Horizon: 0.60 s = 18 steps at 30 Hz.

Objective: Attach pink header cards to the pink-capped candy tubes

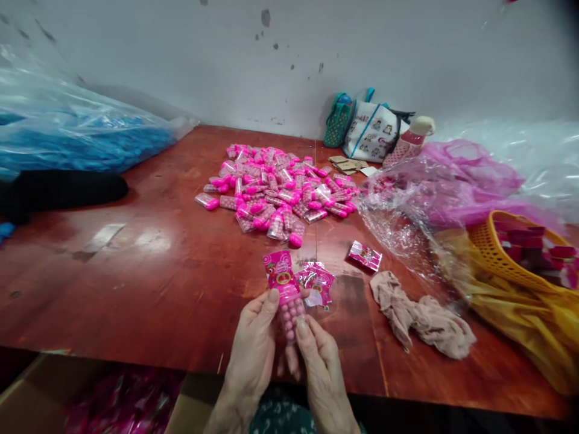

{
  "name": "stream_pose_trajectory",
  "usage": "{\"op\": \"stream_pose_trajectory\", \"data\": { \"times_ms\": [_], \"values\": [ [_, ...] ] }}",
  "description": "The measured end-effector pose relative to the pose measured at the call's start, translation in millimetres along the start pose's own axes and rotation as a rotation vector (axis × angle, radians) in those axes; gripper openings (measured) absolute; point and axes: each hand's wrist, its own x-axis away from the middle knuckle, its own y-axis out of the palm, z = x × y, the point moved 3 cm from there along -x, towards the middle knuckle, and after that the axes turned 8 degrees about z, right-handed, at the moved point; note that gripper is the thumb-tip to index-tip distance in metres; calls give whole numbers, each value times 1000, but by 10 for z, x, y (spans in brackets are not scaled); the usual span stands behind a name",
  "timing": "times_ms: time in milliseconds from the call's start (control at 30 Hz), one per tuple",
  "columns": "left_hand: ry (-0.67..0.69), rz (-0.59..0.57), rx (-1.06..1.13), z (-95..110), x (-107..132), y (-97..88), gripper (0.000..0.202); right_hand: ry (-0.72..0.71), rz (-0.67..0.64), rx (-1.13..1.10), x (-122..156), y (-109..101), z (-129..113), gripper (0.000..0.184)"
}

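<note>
A clear plastic container of pink candy balls [291,318] is held between both hands near the table's front edge. Over its upper end sits a printed pink wrapper sleeve [281,278], part of it sticking up past the container. My left hand [253,340] pinches the sleeve's lower left edge, thumb on top. My right hand [320,355] grips the container's lower end between thumb and fingers. Just behind the hands lie loose pink wrappers [318,283], overlapping one another. A bundle of pink wrappers [364,257] lies further right.
A heap of pink-capped candy containers [275,187] covers the table's middle back. On the right are a crumpled beige cloth [423,316], a yellow basket [486,241] and pink plastic bags [470,172]. Blue-filled plastic [85,132] lies left; below, an open box [27,386].
</note>
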Motion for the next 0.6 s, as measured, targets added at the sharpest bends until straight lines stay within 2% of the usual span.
{"op": "stream_pose_trajectory", "data": {
  "times_ms": [167,267,433,500,600],
  "values": [
    [78,-70,-52,-115,35,-11,27,-196,199,168,54,-13,14,33],
    [61,-80,-37,-129,26,0,21,-254,273,279,82,-35,33,30],
    [6,-90,41,-32,-19,10,14,-238,177,224,23,2,46,31],
    [29,-44,53,-15,-17,-8,11,-210,143,199,1,13,68,32],
    [41,28,51,-75,8,-25,9,-216,175,246,2,-11,109,33]
  ]
}}
